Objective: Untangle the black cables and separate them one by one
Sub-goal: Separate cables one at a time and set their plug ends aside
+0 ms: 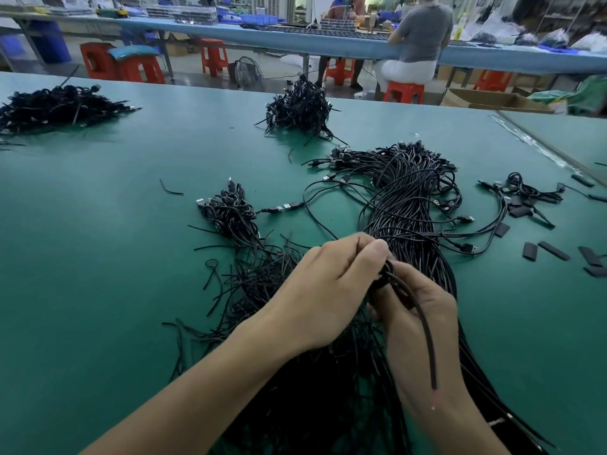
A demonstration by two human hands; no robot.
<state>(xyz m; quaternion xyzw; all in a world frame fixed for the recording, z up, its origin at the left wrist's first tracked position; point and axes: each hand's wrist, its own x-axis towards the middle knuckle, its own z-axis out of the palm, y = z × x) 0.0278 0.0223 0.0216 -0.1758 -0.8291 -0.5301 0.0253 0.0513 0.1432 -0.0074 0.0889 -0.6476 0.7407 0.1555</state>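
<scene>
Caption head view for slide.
Left hand and right hand pinch a black cable over the tangled bundle on a green table.

Bright, even overhead light, shadows faint. The table (98,257) had a pale sheen mid-left and was dimmer at the near-left corner. Focus was sharp on the black cables (410,208) at centre. Far benches (203,29) were soft, picture edges bowed by the wide lens.

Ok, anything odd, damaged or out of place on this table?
Nothing looks damaged. Short black sleeve pieces lie scattered at the right of the table, and the cable gripped by the left hand and right hand ends in bare red wire.
</scene>
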